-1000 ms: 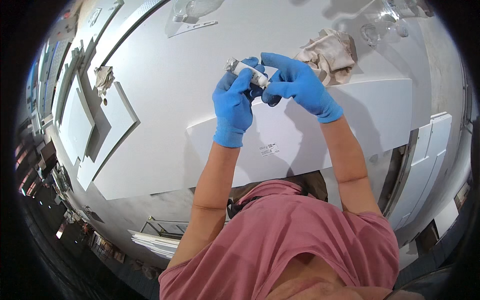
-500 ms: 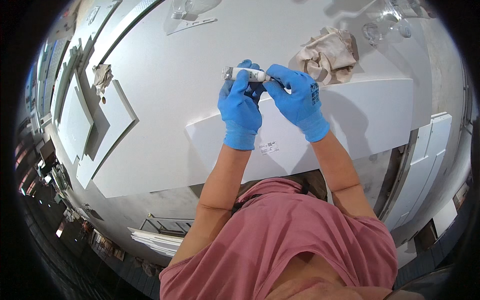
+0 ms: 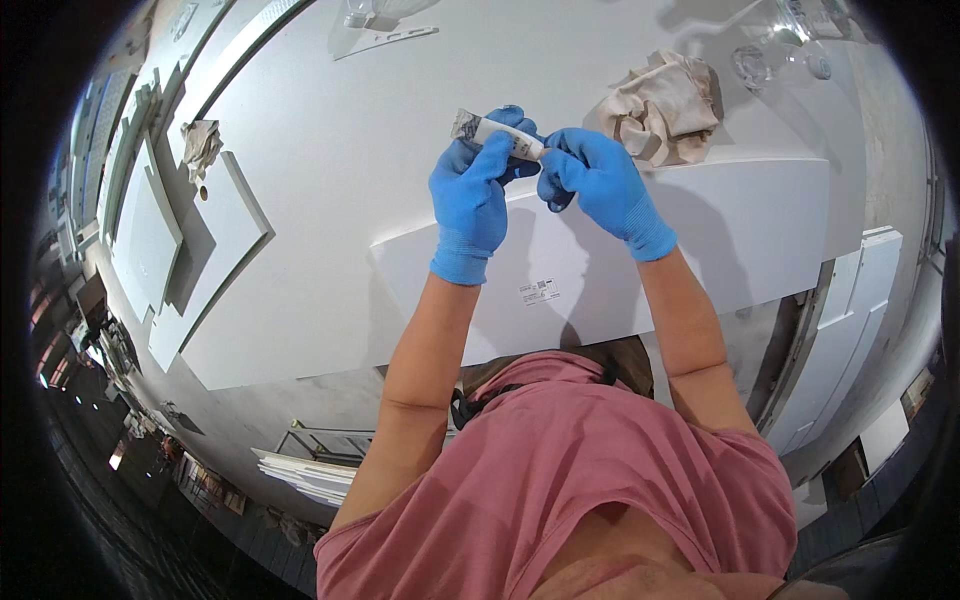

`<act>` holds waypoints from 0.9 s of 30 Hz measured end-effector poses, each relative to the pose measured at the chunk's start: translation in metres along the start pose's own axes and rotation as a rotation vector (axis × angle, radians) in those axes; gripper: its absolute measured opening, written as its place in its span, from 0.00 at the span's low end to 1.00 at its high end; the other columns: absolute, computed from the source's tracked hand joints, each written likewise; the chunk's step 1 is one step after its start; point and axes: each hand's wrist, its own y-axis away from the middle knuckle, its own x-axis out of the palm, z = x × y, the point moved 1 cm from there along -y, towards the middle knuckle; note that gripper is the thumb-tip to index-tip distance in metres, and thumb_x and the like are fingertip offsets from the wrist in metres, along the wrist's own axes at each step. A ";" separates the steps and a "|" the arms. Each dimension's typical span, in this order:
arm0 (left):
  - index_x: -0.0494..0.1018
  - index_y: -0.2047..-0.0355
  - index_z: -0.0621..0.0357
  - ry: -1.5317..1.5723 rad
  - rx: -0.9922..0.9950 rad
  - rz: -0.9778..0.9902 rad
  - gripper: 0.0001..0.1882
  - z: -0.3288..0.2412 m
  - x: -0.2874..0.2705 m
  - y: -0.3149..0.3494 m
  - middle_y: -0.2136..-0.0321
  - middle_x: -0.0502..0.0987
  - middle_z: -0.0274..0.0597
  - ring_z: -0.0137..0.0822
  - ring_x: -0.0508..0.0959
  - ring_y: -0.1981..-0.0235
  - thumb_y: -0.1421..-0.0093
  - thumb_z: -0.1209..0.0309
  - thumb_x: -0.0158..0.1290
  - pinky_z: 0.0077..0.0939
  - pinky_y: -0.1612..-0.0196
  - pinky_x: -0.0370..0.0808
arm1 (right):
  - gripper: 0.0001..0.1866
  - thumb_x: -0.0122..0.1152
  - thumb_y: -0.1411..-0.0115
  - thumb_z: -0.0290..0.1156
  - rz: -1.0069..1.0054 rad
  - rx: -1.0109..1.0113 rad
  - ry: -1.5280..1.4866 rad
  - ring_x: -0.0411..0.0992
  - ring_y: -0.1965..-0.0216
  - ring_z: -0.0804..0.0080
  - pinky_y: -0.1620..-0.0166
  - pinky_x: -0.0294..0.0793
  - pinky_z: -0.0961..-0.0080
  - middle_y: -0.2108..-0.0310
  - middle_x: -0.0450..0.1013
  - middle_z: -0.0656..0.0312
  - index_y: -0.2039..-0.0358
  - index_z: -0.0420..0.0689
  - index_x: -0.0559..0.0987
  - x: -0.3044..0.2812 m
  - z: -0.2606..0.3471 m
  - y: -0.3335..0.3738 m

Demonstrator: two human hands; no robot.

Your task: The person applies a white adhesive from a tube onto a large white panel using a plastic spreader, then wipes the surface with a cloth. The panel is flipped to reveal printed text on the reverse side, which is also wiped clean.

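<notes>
Wearing a blue glove, my left hand (image 3: 474, 192) is closed around a small white squeeze tube (image 3: 507, 139) with a crimped, greyish end. The tube slants down to the right, its narrow end at my right fingers. My right hand (image 3: 598, 182), gloved the same way, has its fingers pinched at that tip; whether a cap is between them is hidden. Both hands are above a long white panel (image 3: 700, 230) that bears a small printed label (image 3: 540, 291). A crumpled beige cloth (image 3: 662, 110) lies just beyond my right hand.
Clear plastic containers (image 3: 780, 62) stand at the far right of the white table (image 3: 330, 190). A thin white strip (image 3: 385, 42) lies at the far side. On the left are stacked white panels (image 3: 215, 255) and a small cloth scrap (image 3: 201, 145). More panels (image 3: 840, 340) lean at the right.
The tube has tilted, its crimped end now higher than its tip. My left hand has shifted slightly away from me, and my right hand has turned with its fingers curled more tightly.
</notes>
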 end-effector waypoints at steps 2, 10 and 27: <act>0.74 0.41 0.70 -0.035 0.038 0.026 0.19 0.003 -0.002 -0.002 0.49 0.82 0.52 0.43 0.83 0.48 0.27 0.71 0.53 0.38 0.41 0.79 | 0.16 0.56 0.26 0.37 0.061 0.090 -0.129 0.75 0.78 0.76 0.70 0.79 0.74 0.78 0.77 0.58 0.63 0.35 0.79 -0.006 -0.005 -0.004; 0.73 0.39 0.71 -0.064 0.072 0.071 0.20 0.003 -0.011 -0.013 0.48 0.81 0.50 0.40 0.81 0.45 0.28 0.72 0.54 0.34 0.35 0.73 | 0.20 0.53 0.24 0.42 0.056 0.187 -0.434 0.73 0.81 0.72 0.68 0.81 0.72 0.79 0.75 0.62 0.60 0.33 0.77 0.005 -0.032 -0.017; 0.64 0.30 0.58 -1.686 0.617 -0.318 0.40 0.043 -0.102 -0.026 0.29 0.63 0.62 0.64 0.59 0.27 0.39 0.57 0.61 0.59 0.25 0.53 | 0.14 0.66 0.41 0.42 -0.362 -0.967 1.394 0.79 0.66 0.63 0.50 0.72 0.60 0.71 0.79 0.58 0.58 0.50 0.81 0.094 0.000 -0.221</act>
